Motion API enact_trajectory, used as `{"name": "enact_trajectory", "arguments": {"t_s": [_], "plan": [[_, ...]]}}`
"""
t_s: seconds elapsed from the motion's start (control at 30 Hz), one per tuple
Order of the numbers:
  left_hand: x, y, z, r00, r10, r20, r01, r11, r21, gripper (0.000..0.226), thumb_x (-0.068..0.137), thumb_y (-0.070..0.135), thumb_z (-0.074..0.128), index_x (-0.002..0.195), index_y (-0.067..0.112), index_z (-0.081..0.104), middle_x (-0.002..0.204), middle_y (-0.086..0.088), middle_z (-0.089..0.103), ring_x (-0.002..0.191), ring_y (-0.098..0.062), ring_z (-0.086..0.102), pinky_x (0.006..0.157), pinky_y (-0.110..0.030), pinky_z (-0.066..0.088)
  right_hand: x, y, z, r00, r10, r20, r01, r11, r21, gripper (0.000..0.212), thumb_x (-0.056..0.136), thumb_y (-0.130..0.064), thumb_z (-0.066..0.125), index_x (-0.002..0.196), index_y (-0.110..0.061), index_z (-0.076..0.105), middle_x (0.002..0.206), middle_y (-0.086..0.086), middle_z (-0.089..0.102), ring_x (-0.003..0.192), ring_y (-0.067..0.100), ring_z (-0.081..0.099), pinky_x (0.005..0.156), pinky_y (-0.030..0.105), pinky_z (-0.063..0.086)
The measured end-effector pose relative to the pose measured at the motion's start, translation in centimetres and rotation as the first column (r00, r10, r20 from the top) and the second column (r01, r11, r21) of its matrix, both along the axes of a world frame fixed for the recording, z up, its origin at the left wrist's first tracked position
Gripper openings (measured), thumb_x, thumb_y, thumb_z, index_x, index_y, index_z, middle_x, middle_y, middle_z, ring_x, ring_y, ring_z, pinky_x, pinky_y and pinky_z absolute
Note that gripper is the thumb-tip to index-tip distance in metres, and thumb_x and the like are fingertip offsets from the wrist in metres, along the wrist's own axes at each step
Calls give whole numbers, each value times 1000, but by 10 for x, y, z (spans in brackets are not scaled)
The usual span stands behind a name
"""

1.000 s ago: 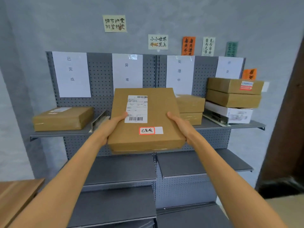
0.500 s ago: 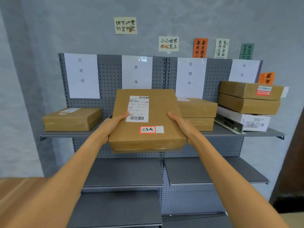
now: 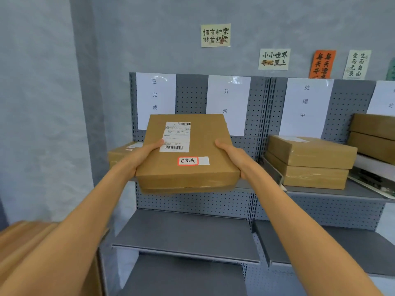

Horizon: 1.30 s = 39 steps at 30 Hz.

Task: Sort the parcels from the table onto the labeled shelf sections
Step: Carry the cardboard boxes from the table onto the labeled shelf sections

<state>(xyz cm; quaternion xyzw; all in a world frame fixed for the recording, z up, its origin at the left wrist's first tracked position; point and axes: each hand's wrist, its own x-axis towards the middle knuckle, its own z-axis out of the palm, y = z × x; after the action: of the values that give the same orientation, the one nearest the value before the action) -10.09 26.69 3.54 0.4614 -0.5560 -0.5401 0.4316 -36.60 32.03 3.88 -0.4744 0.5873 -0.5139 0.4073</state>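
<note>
I hold a flat brown parcel (image 3: 205, 150) in front of the top shelf (image 3: 320, 192); it bears a white shipping label and a red-framed tag reading 已完成. My left hand (image 3: 139, 155) grips its left edge and my right hand (image 3: 235, 157) grips its right edge, thumbs on top. Behind it, paper signs mark shelf sections: 已完成 (image 3: 155, 99) at the left, 异常 (image 3: 227, 103) in the middle, 处理中 (image 3: 305, 105) to the right. Another brown parcel (image 3: 119, 153) lies on the left section, mostly hidden by my left arm.
Two stacked brown parcels (image 3: 310, 161) lie in the 处理中 section, with more boxes (image 3: 374, 135) at the far right edge. Lower grey shelves (image 3: 186, 233) are bare. A wooden table corner (image 3: 19, 236) shows at the lower left. Grey wall stands to the left of the shelving.
The view has swung left, so the shelving sits further right. The parcel now hangs in front of the left section's parcel instead of the middle. My grip is unchanged.
</note>
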Motion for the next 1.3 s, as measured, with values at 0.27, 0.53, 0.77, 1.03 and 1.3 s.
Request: {"name": "enact_trajectory", "arguments": {"t_s": [0.27, 0.53, 0.77, 1.03, 1.3], "plan": [[95, -92, 26, 997, 2, 76, -3, 1000, 8, 40, 85, 50, 64, 115, 24, 62, 107, -5, 71, 89, -21, 68, 73, -33, 54, 94, -88, 17, 999, 1, 35, -3, 997, 75, 56, 82, -60, 63, 120, -19, 60, 108, 6, 69, 89, 24, 68, 68, 34, 52], [161, -184, 42, 992, -21, 127, 20, 1000, 7, 51, 78, 59, 68, 119, 30, 62, 110, -5, 72, 102, -27, 68, 96, -44, 51, 158, -160, 28, 999, -21, 46, 17, 997, 79, 56, 83, -58, 63, 122, -19, 57, 111, 7, 67, 88, 23, 66, 61, 33, 50], [177, -241, 42, 990, -29, 140, 28, 1000, 13, 53, 74, 58, 73, 116, 28, 63, 108, -5, 73, 103, -26, 68, 99, -45, 49, 173, -212, 38, 1000, -24, 3, 23, 995, 95, 54, 85, -59, 61, 122, -19, 57, 108, 7, 68, 85, 22, 66, 65, 35, 52], [181, -293, 42, 992, -14, 129, 10, 999, 35, 62, 69, 58, 76, 119, 24, 63, 110, -7, 72, 105, -27, 68, 98, -45, 50, 169, -264, 44, 997, -33, -69, 43, 987, 155, 47, 87, -61, 57, 111, -21, 54, 94, 6, 64, 80, 23, 63, 71, 41, 51], [168, -329, 38, 986, 5, 167, -18, 997, 76, 54, 77, 56, 71, 118, 22, 63, 112, -9, 71, 109, -28, 66, 98, -43, 50, 162, -304, 43, 991, -59, -121, 86, 968, 236, 59, 82, -64, 61, 116, -17, 49, 100, 11, 62, 87, 29, 62, 79, 48, 53]]}}
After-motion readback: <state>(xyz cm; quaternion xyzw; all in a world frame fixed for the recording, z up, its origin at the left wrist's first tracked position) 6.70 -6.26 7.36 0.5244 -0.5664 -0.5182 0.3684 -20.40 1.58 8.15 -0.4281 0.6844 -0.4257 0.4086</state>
